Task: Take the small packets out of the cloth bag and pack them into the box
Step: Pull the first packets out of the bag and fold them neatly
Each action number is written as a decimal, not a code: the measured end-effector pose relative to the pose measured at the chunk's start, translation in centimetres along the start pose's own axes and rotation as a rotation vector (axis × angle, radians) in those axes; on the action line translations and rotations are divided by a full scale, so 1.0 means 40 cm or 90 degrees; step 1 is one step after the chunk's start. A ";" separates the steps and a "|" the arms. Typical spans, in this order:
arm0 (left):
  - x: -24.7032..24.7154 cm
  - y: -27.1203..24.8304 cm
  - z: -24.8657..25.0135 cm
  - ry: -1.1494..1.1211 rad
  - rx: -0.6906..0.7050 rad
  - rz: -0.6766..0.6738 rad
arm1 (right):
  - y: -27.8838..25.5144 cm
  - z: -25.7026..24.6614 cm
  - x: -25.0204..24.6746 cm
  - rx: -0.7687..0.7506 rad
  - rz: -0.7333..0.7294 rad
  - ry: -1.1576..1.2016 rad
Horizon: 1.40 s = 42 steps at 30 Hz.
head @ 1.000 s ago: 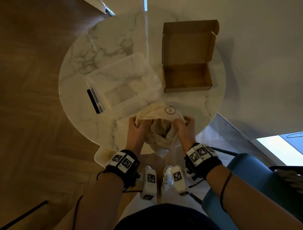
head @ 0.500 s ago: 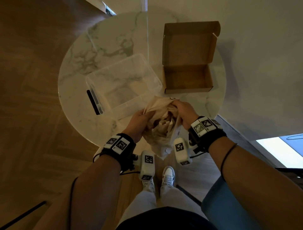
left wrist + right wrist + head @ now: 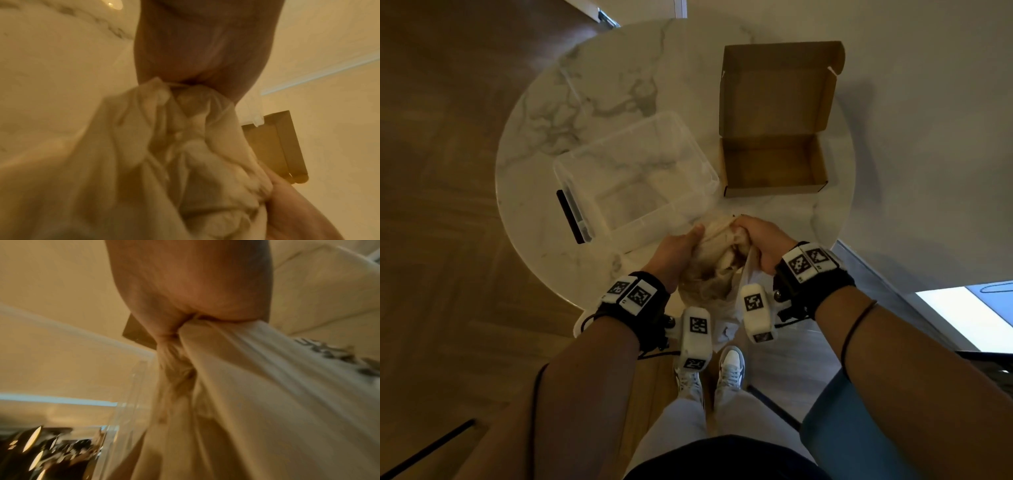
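The cloth bag (image 3: 717,270) is hanging between the two hands at the near edge of the round marble table (image 3: 544,137), its bunched mouth held up and its body drooping down over the rim toward the person's shoes. Going from the left: the left hand (image 3: 676,253) is gripping the left side of the gathered opening, fingers curled into the fabric; the left wrist view is showing the cloth (image 3: 164,146) puckered into folds right under the palm. Just beyond that hand a clear plastic tub (image 3: 633,178) is sitting on the table, nothing visible inside it. In the middle, the bag's long axis is running from the mouth down toward the person. No packets are showing, so I judge they are all inside. The right hand (image 3: 760,240) is clenching the right side of the mouth, cloth pulled taut from its fist in the right wrist view (image 3: 246,386). Farther right and away, the cardboard box (image 3: 774,168) is standing with its lid tipped back, well apart from the bag; the right hand is the nearer one to it, so it looks the likelier to carry packets over. Dark printed lettering (image 3: 339,356) is showing on the bag, too blurred to read. No brand is legible anywhere.
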<state>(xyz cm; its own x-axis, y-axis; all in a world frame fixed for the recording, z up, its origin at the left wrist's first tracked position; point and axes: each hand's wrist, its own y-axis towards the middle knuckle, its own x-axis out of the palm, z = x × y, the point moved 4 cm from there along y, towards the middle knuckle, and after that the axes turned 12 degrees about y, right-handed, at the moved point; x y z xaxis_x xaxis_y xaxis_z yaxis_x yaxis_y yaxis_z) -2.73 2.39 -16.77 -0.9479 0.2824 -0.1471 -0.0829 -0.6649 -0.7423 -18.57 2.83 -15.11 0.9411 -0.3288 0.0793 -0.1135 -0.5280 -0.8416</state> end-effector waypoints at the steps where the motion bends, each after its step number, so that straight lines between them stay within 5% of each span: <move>1: -0.005 0.008 -0.011 0.037 -0.025 0.014 | 0.001 0.009 -0.003 0.046 -0.014 0.011; 5: -0.019 0.020 -0.028 0.268 0.002 0.080 | 0.008 0.045 -0.013 0.108 -0.018 0.034; 8: -0.035 -0.013 -0.015 0.283 0.057 0.161 | 0.014 0.049 -0.023 0.032 0.018 0.028; 11: -0.053 -0.062 -0.014 0.333 0.058 0.092 | -0.045 0.055 -0.056 -0.083 0.024 -0.136; 14: -0.068 -0.109 -0.048 0.402 -0.010 -0.039 | -0.116 0.121 -0.078 0.043 -0.094 -0.285; 16: -0.054 -0.123 -0.074 0.320 -0.047 -0.100 | -0.122 0.163 -0.079 0.107 -0.148 -0.255; 18: -0.035 -0.120 -0.083 0.153 -0.049 -0.111 | -0.105 0.171 -0.063 0.067 -0.157 -0.145; 23: -0.033 -0.117 -0.073 -0.266 0.050 -0.098 | -0.070 0.198 -0.058 0.015 -0.198 0.282; 29: -0.022 -0.156 -0.130 -0.025 -0.024 -0.132 | -0.080 0.285 -0.059 0.054 -0.177 0.199; 35: 0.004 -0.153 -0.140 -0.323 -0.011 -0.139 | -0.052 0.303 -0.052 0.064 -0.169 0.339; 42: -0.001 -0.172 -0.182 -0.313 -0.104 -0.054 | -0.021 0.341 -0.057 0.079 -0.125 0.270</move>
<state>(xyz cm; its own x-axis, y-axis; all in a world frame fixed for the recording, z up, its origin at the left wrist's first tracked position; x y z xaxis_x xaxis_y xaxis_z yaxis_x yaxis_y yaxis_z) 0.12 11.97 -16.41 -0.9754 -0.0535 0.2138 -0.1544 -0.5265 -0.8360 -16.29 14.71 -21.89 0.7248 -0.5362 0.4326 0.1173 -0.5228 -0.8444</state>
